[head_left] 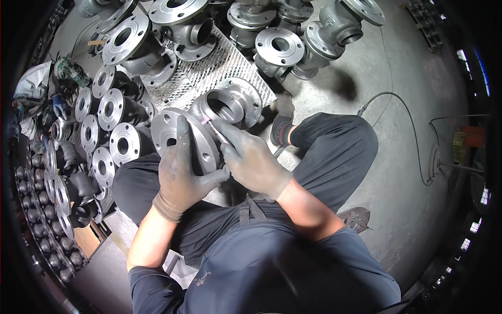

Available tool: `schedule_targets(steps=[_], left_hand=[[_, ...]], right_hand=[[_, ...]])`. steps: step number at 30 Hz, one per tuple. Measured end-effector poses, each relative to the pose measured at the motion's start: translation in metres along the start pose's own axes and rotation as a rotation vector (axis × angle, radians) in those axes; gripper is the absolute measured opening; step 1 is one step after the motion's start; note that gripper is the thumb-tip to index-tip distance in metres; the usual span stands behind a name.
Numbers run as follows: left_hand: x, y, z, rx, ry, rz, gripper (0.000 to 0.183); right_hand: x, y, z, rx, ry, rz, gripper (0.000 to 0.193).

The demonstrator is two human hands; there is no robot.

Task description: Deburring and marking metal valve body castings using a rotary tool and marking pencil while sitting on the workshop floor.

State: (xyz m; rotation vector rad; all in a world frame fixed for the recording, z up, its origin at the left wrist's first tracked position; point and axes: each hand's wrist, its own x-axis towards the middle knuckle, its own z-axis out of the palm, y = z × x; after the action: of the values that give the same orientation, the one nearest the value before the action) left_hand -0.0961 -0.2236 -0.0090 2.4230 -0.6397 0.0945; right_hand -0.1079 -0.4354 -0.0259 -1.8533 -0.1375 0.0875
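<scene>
A grey cast-metal valve body [197,137] with round flanges lies tilted in front of me, at the near end of a metal mesh stand. My left hand [180,175], in a grey-brown work glove, grips its near flange, index finger stretched up over the face and thumb out to the right. In my gloved right hand [254,159] is a slim pencil-like grinder [218,135], closed in the fingers. Its pinkish tip meets or nearly meets the metal between the near flange and the open round side port [224,106]. Most of the grinder is hidden by the hand.
The mesh stand [230,57] carries more valve bodies, and others [280,46] stand behind it. Several flanged bodies [111,110] are stacked at left beside my knee. A dark hose [405,107] curves across the floor at right. Cloth and bags [35,81] lie far left.
</scene>
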Motion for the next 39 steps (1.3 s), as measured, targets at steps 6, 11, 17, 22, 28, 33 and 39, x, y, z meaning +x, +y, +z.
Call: schedule_targets(steps=[6, 11, 17, 22, 28, 33, 39], left_hand=[[0.002, -0.006, -0.002, 0.116, -0.02, 0.221, 0.141], [-0.003, -0.009, 0.005, 0.103, -0.052, 0.163, 0.13], [0.019, 0.002, -0.006, -0.218, 0.035, -0.234, 0.124], [0.043, -0.006, -0.027, -0.454, 0.181, -0.439, 0.108], [0.029, -0.005, -0.039, -0.525, 0.29, -0.658, 0.094], [0.026, 0.001, -0.042, -0.469, 0.343, -0.692, 0.093], [0.02, -0.005, -0.045, -0.426, 0.373, -0.613, 0.096]], right_hand=[[-0.026, -0.011, -0.047, 0.07, 0.047, 0.327, 0.063], [0.005, 0.052, -0.057, 0.097, 0.37, 0.433, 0.046], [0.031, 0.092, -0.035, 0.185, 0.422, 0.639, 0.032], [0.05, 0.123, -0.035, 0.247, 0.452, 0.574, 0.035], [0.059, 0.105, -0.033, 0.433, 0.387, 0.51, 0.042], [0.054, 0.138, -0.012, 0.348, 0.441, 0.402, 0.04], [0.039, 0.126, 0.01, 0.474, 0.173, 0.673, 0.032]])
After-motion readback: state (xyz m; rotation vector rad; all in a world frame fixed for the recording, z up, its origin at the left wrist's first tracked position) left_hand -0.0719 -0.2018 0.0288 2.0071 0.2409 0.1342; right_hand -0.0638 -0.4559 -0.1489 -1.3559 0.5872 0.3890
